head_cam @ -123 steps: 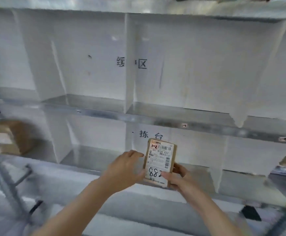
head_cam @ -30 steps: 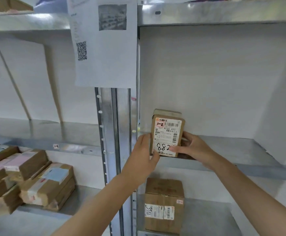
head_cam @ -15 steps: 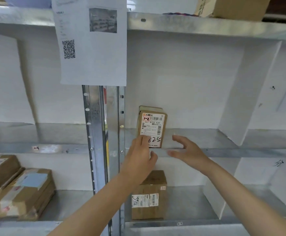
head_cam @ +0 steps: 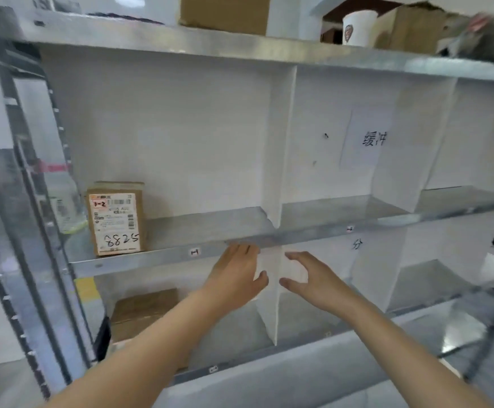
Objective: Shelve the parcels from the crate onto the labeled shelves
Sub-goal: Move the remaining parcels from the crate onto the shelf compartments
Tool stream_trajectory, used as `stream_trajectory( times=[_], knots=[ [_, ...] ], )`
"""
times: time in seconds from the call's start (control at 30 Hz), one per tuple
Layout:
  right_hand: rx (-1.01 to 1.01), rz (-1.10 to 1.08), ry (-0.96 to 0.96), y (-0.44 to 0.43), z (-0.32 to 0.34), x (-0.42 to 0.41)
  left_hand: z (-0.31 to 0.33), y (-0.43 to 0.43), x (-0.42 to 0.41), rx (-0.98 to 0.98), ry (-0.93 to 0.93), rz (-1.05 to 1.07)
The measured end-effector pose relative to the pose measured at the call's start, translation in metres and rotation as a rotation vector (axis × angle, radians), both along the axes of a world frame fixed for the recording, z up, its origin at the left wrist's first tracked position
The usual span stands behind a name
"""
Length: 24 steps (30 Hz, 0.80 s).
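Fingers (head_cam: 241, 251) of the left hand (head_cam: 235, 275) are spread wide and hold nothing, as are those of the right hand (head_cam: 310, 279) beside it, both at centre frame before the white divider (head_cam: 279, 142). At middle left, just right of the metal upright (head_cam: 38, 201), the parcel (head_cam: 115, 219) stands upright on the shelf (head_cam: 210, 228), long axis vertical, its label marked 1-2 and 8825 facing outward; another box (head_cam: 142, 312) lies on the level below and a paper cup (head_cam: 357, 26) stands at upper right. Half a second ago the hands were beside the parcel; now they are well apart from it, lower and to its right.
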State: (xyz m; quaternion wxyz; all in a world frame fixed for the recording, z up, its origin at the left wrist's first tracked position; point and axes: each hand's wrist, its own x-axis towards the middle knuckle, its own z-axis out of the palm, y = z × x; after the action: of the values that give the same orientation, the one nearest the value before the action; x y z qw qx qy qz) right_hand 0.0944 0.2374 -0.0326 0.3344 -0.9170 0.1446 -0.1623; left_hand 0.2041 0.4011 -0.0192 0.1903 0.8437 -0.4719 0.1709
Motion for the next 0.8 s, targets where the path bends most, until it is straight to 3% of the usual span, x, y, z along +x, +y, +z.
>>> stream_trajectory(
  times=[0.23, 0.43, 0.6, 0.8],
  knots=[
    [0.004, -0.224, 0.0, -0.124, -0.007, -0.115, -0.003, -0.153, -0.094, -0.009, -0.028, -0.263],
    [-0.009, -0.204, -0.047, -0.16, -0.004, -0.127, 0.0, -0.198, -0.106, -0.026, -0.04, -0.2],
    [0.023, -0.136, -0.06, -0.153, 0.001, -0.103, 0.017, -0.184, -0.083, -0.054, 0.029, -0.095],
    [0.116, 0.129, -0.138, -0.083, 0.017, -0.021, 0.022, -0.075, -0.032, -0.095, -0.039, 0.209]
  ],
)
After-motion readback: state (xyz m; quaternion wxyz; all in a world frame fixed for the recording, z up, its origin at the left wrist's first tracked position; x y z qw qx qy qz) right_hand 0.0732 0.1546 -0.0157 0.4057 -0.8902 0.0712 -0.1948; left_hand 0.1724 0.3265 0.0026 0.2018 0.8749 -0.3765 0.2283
